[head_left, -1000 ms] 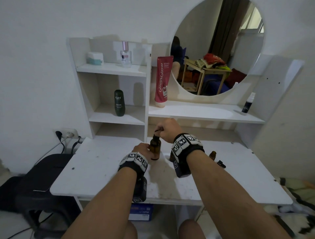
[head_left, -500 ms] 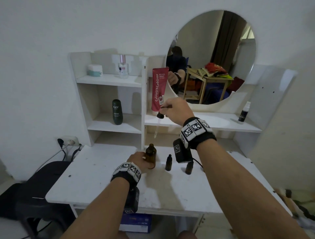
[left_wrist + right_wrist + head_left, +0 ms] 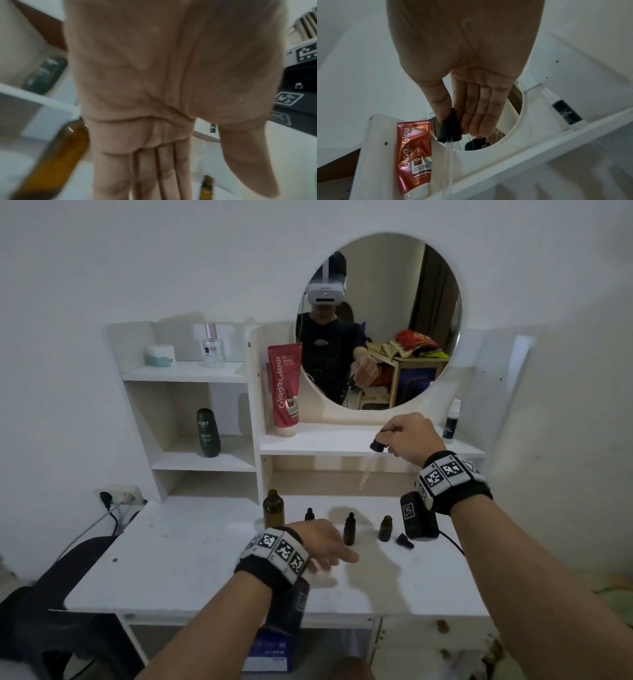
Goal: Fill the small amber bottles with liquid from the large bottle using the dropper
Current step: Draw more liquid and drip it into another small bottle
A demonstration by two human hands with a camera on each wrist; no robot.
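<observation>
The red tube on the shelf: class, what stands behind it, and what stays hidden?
Behind the red tube you see the white back panel and the round mirror's left edge. The panel and mirror rim directly behind the tube are covered.

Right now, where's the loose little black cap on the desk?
In the head view, the black cap lies on the desk, right of the uncapped small amber bottle.

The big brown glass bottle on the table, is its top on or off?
Off. The big brown glass bottle shows a bare open neck; the right hand holds its dropper.
</observation>
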